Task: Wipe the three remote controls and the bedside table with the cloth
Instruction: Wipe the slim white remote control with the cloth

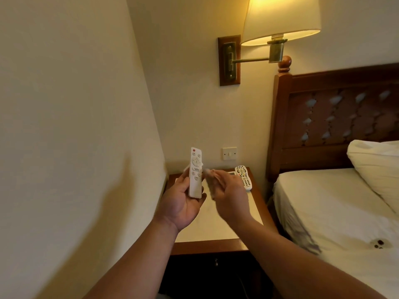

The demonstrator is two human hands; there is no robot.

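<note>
My left hand point(181, 201) holds a slim white remote point(195, 173) upright above the bedside table point(216, 225), its buttons facing me. My right hand point(228, 195) is just right of that remote, blurred, with its fingers closed on a small crumpled cloth point(209, 180) close to the remote's right edge. A second white remote point(244, 176) with many buttons lies at the table's back right corner. Beside it, a third remote point(232, 173) is mostly hidden behind my right hand.
The table stands in a corner, with a wall on the left and a bed point(336, 212) with a wooden headboard point(332, 117) on the right. A lit wall lamp point(280, 18) hangs above. A light switch point(229, 153) sits on the back wall.
</note>
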